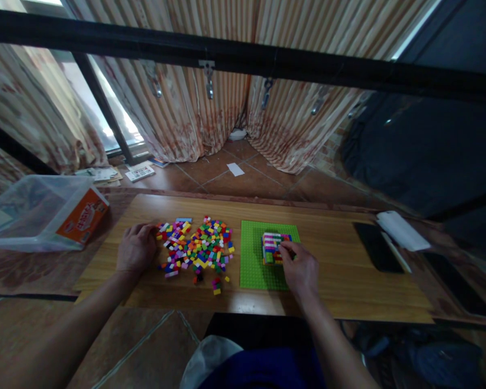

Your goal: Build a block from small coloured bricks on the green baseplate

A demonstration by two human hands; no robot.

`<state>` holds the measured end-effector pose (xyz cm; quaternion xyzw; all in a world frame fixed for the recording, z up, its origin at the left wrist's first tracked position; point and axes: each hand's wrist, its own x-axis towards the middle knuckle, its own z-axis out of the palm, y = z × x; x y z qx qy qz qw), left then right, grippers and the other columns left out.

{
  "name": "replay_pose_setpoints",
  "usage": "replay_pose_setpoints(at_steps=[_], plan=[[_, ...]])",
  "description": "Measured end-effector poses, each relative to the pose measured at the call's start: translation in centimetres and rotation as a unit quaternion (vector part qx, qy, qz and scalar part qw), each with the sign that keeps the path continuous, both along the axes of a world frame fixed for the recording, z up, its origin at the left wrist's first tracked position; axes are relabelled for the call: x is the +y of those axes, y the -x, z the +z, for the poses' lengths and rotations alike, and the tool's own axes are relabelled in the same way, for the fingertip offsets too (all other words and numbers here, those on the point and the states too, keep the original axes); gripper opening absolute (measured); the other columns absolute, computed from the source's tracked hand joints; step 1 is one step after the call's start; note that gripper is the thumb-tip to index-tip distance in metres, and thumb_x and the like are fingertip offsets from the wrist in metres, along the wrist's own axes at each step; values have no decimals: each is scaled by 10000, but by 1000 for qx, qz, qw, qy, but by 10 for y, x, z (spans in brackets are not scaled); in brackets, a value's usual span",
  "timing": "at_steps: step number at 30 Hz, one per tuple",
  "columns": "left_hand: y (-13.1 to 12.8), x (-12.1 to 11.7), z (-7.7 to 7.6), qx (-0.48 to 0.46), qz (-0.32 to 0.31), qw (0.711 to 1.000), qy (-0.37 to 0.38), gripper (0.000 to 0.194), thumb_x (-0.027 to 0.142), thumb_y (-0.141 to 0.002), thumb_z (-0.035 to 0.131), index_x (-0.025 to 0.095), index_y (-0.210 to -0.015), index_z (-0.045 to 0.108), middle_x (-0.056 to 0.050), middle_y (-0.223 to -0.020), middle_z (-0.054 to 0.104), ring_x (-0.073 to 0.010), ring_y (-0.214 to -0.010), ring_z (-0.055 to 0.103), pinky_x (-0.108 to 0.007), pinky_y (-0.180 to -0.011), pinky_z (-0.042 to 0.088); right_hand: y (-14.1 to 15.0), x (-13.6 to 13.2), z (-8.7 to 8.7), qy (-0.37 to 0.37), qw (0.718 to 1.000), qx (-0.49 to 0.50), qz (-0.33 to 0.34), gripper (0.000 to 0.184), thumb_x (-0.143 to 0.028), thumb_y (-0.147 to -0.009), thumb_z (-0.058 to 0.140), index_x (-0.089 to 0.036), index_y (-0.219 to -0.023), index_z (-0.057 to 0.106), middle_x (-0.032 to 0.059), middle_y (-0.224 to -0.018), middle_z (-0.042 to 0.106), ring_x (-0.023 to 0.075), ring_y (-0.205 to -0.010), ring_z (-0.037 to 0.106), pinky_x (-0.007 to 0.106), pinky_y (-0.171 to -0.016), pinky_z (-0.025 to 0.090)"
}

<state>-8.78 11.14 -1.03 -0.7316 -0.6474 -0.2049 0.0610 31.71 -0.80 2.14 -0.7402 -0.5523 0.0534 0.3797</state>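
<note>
On the wooden board, a green baseplate carries a small block built of colourful toy bricks, with white and pink rows at its far side. My right hand is at the right side of this build, thumb and forefinger pinched together against its top. Whether a brick sits between those fingertips is hidden. My left hand rests at the left edge of a spread of loose toy bricks. Its fingers are curled together beside an orange brick, and what they hold, if anything, cannot be made out.
A clear plastic box with an orange label stands at the left. Dark flat objects and a white item lie at the right. A black horizontal bar with clips crosses above the board, before striped curtains.
</note>
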Motion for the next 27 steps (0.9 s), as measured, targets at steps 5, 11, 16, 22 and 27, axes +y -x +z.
replay_pose_setpoints(at_steps=[5,11,16,22,27], plan=[[-4,-2,5,5,14,1000,24,371,248,-894,374,165,-1047,701,-137,-1099,675,-294,-1046,588,-420,-904,495,-1,4,-3,-8,1000,10,4,391,-480,-908,490,-188,-882,749,96,-884,753,229,-779,681,342,-727,501],[-4,-3,5,2,11,1000,23,376,246,-898,373,151,-1055,701,-147,-1112,673,-304,-1043,585,-420,-891,494,-7,1,-7,-9,998,56,6,361,-452,-884,515,-188,-946,753,110,-957,767,252,-830,708,369,-769,527],[-2,-1,2,2,7,1000,16,348,248,-889,400,171,-1036,706,-133,-1095,679,-292,-1022,594,-415,-881,494,-8,1,-10,-9,995,101,-7,356,-442,-861,551,-167,-992,735,125,-963,768,258,-846,716,385,-799,537],[-2,-1,0,7,8,1000,12,371,262,-904,379,158,-1052,703,-139,-1092,676,-294,-1017,587,-415,-880,493,-4,6,-9,-9,991,134,-24,344,-418,-830,577,-156,-998,725,131,-937,768,249,-831,719,375,-778,545],[-2,-2,0,6,9,1000,7,382,261,-912,365,151,-1063,699,-140,-1090,675,-296,-1029,585,-420,-900,490,-5,8,-9,-2,986,161,-41,344,-420,-795,598,-151,-969,722,120,-879,766,233,-753,712,359,-716,548]])
